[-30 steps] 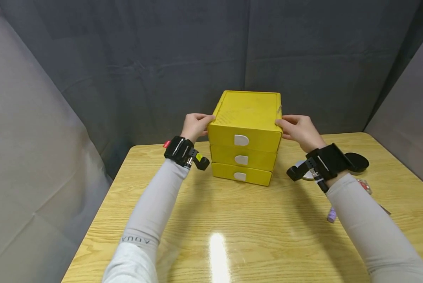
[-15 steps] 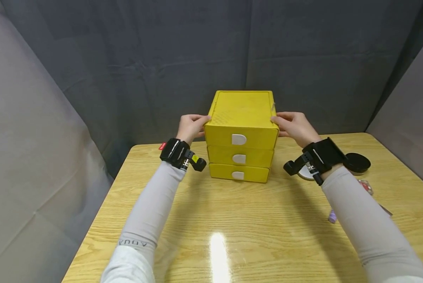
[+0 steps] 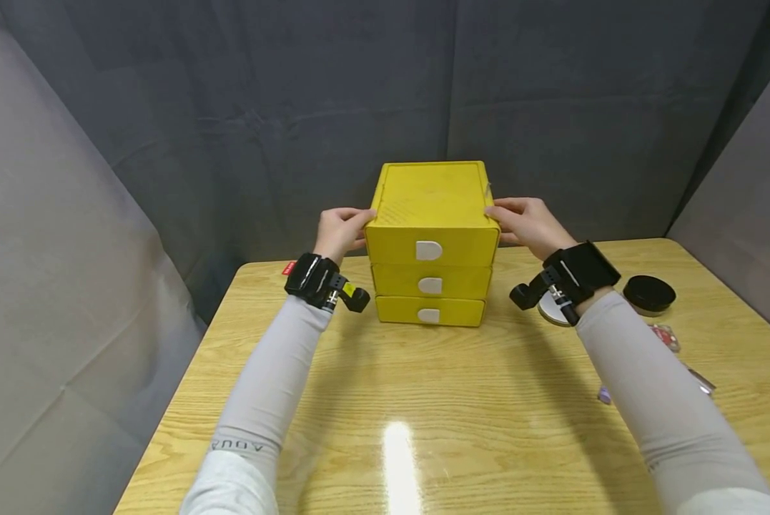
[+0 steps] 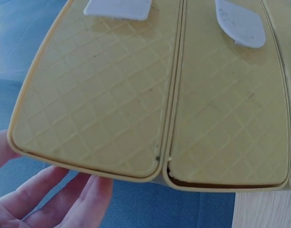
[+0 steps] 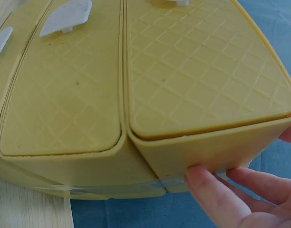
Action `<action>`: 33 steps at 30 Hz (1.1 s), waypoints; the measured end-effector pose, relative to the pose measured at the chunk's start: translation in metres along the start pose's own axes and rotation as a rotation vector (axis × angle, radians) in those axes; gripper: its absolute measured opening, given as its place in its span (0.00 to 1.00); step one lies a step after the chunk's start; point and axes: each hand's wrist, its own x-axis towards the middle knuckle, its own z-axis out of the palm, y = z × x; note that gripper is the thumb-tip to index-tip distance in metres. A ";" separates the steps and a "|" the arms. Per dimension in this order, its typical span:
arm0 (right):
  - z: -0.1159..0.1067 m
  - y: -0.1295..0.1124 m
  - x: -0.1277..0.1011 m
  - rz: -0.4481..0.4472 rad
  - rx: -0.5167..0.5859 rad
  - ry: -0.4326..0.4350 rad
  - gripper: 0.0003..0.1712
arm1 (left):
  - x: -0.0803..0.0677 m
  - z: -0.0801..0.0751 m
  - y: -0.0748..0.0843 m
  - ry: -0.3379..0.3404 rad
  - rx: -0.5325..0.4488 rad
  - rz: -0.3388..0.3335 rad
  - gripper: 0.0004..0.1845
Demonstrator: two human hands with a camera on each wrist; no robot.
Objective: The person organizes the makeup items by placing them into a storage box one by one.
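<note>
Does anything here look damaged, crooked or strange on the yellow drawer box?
One small thing: clear tape runs along the side of the yellow drawer box, near the right hand. Its three drawers sit closed and aligned. Left hand touches the other side.

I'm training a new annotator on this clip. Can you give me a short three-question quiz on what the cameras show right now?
1. True or false: one drawer of the yellow drawer unit is pulled open.
2. Where does the black round tin lie? A) on top of the unit B) on the table, on the person's right C) in a hand
3. What do the left hand and right hand touch?

Key: 1. False, all three are shut. 2. B. 3. The unit's opposite sides, near its top.
</note>
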 end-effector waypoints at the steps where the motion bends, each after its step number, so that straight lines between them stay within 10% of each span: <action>1: 0.000 0.000 0.001 0.002 0.001 0.002 0.40 | 0.000 0.000 0.000 0.002 -0.004 0.001 0.18; 33: -0.008 0.000 0.018 0.052 0.076 -0.073 0.41 | -0.002 0.003 -0.002 0.064 -0.034 0.021 0.17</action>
